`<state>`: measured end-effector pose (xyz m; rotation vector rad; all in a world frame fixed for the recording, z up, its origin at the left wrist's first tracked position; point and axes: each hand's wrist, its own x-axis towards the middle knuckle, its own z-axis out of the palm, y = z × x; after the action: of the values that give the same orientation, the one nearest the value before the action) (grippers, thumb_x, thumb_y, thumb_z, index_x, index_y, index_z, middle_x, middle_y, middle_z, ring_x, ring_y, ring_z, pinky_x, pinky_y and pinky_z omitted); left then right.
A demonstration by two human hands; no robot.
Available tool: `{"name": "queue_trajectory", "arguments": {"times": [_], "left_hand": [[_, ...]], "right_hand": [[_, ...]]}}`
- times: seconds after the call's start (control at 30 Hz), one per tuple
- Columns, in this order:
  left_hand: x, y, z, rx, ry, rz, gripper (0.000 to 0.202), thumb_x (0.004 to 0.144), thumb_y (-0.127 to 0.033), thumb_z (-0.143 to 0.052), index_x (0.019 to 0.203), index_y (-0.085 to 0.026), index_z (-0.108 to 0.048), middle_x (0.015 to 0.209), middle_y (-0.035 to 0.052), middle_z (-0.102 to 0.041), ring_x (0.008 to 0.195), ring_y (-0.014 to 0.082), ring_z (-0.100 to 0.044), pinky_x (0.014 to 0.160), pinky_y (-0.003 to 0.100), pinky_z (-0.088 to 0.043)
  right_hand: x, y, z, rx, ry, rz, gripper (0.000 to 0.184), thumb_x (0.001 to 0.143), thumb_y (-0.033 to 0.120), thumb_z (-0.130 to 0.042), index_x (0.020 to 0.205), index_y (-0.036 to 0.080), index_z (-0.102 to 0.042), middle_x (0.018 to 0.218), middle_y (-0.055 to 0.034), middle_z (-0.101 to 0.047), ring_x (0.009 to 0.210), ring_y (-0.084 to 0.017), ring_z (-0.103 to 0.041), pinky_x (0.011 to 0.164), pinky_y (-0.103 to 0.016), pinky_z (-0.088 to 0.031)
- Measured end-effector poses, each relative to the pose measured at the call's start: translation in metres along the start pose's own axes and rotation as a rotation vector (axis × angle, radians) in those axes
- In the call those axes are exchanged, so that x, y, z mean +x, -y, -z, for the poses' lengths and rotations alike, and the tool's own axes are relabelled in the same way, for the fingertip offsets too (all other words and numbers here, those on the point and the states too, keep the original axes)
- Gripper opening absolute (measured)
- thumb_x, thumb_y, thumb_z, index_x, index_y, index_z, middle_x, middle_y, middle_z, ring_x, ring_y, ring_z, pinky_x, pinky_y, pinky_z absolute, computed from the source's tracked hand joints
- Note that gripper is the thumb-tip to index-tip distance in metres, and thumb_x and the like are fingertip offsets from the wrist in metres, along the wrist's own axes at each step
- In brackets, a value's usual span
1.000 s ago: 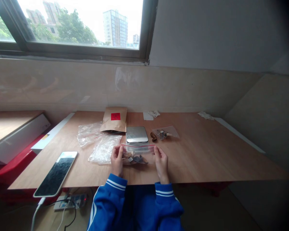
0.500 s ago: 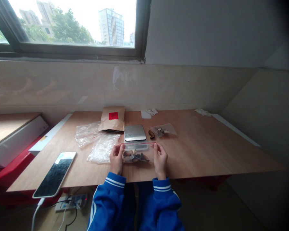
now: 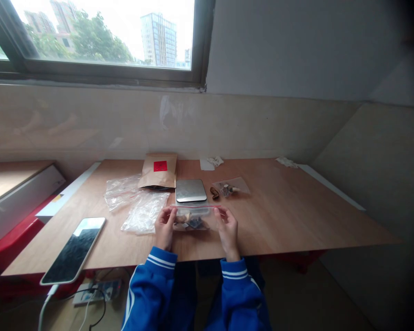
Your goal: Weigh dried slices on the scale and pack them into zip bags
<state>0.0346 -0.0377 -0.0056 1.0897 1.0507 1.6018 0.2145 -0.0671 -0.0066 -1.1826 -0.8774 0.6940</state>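
Note:
A small clear zip bag (image 3: pixel 194 219) with a red seal strip and dark brown pieces inside is held upright just above the wooden table (image 3: pixel 290 216). My left hand (image 3: pixel 164 228) pinches its left end and my right hand (image 3: pixel 227 228) pinches its right end, fingers closed on the top edge. Just behind the bag lies a small silver scale (image 3: pixel 191 190). Both arms wear blue sleeves with white stripes.
A brown paper pouch (image 3: pixel 158 171) with a red label leans behind several empty clear bags (image 3: pixel 138 204). A second filled small bag (image 3: pixel 230 187) lies right of the scale. A phone (image 3: pixel 74 248) on a cable lies at the table's left front. Crumpled paper (image 3: pixel 211 161) sits by the wall.
The view has drifted slightly. Both hands keep hold of the bag's top corners and have risen a little; the bag stays between them.

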Motion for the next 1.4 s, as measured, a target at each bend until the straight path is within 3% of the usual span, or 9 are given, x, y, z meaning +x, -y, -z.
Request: {"name": "queue_trajectory", "arguments": {"times": [0.17,0.3,0.47,0.6,0.73,0.9,1.1,1.27,1.4], "left_hand": [[-0.001,-0.001,0.000,0.002,0.004,-0.027,0.025,0.074,-0.038,-0.069,0.086,-0.016,-0.065,0.080,0.0008,-0.065,0.075,0.0123,-0.061,0.071,0.023,-0.049],[-0.003,-0.002,0.001,-0.003,-0.001,-0.029,0.026,0.075,-0.039,-0.069,0.086,-0.016,-0.063,0.082,0.0012,-0.065,0.078,0.0128,-0.061,0.073,0.024,-0.049],[-0.008,-0.004,-0.002,0.008,0.024,-0.023,0.028,0.076,-0.039,-0.067,0.092,-0.017,-0.063,0.088,0.0032,-0.065,0.087,0.0156,-0.061,0.080,0.028,-0.049],[-0.010,-0.005,-0.004,0.023,0.046,0.006,0.028,0.076,-0.040,-0.067,0.091,-0.016,-0.064,0.086,0.0026,-0.065,0.084,0.0150,-0.061,0.076,0.026,-0.049],[-0.012,-0.007,-0.003,0.077,0.047,0.001,0.025,0.077,-0.040,-0.066,0.079,-0.016,-0.064,0.074,-0.0003,-0.063,0.074,0.0121,-0.060,0.070,0.023,-0.048],[-0.014,-0.005,-0.002,0.236,0.025,-0.077,0.026,0.080,-0.043,-0.062,0.084,-0.017,-0.064,0.071,-0.0006,-0.062,0.066,0.0118,-0.058,0.067,0.024,-0.047],[-0.014,-0.003,-0.004,0.460,0.010,-0.212,0.026,0.079,-0.044,-0.062,0.082,-0.019,-0.065,0.080,0.0017,-0.064,0.069,0.0135,-0.057,0.071,0.027,-0.047],[-0.015,-0.004,-0.004,0.320,-0.008,-0.081,0.028,0.081,-0.045,-0.060,0.088,-0.018,-0.064,0.074,0.0002,-0.063,0.069,0.0132,-0.059,0.069,0.027,-0.048],[-0.013,-0.004,-0.004,0.105,0.026,0.034,0.031,0.079,-0.047,-0.062,0.088,-0.017,-0.064,0.080,0.0013,-0.066,0.075,0.0133,-0.062,0.072,0.025,-0.049]], "right_hand": [[0.000,-0.003,-0.001,0.019,-0.045,-0.007,0.033,0.078,0.045,-0.064,0.091,0.015,-0.064,0.089,-0.0069,-0.069,0.083,-0.019,-0.064,0.081,-0.033,-0.048],[-0.002,-0.006,-0.006,0.176,0.006,-0.049,0.029,0.079,0.043,-0.065,0.089,0.017,-0.061,0.093,-0.0061,-0.071,0.089,-0.018,-0.065,0.084,-0.032,-0.048],[-0.006,-0.003,-0.011,0.385,0.135,-0.138,0.041,0.078,0.042,-0.066,0.112,0.021,-0.056,0.107,-0.0064,-0.070,0.097,-0.019,-0.065,0.082,-0.034,-0.052],[-0.008,-0.002,-0.013,0.325,0.149,-0.173,0.035,0.077,0.045,-0.067,0.096,0.017,-0.066,0.102,-0.0078,-0.071,0.089,-0.020,-0.067,0.075,-0.032,-0.055],[-0.008,-0.003,-0.013,0.284,0.112,-0.192,0.038,0.075,0.047,-0.068,0.096,0.015,-0.069,0.091,-0.0068,-0.073,0.080,-0.019,-0.067,0.071,-0.032,-0.056],[-0.007,-0.002,-0.010,0.150,0.060,-0.116,0.040,0.075,0.048,-0.067,0.095,0.013,-0.070,0.090,-0.0075,-0.073,0.085,-0.021,-0.066,0.079,-0.034,-0.052],[-0.005,-0.002,-0.006,-0.011,-0.076,-0.076,0.042,0.075,0.052,-0.065,0.083,0.011,-0.068,0.077,-0.0064,-0.071,0.076,-0.020,-0.065,0.072,-0.032,-0.050],[-0.008,-0.003,-0.012,0.103,0.030,-0.095,0.038,0.076,0.050,-0.065,0.088,0.014,-0.067,0.086,-0.0065,-0.072,0.083,-0.020,-0.065,0.081,-0.034,-0.050],[-0.012,-0.001,-0.016,0.283,0.119,-0.167,0.041,0.078,0.048,-0.064,0.107,0.019,-0.061,0.106,-0.0075,-0.070,0.094,-0.020,-0.066,0.080,-0.033,-0.053]]}}
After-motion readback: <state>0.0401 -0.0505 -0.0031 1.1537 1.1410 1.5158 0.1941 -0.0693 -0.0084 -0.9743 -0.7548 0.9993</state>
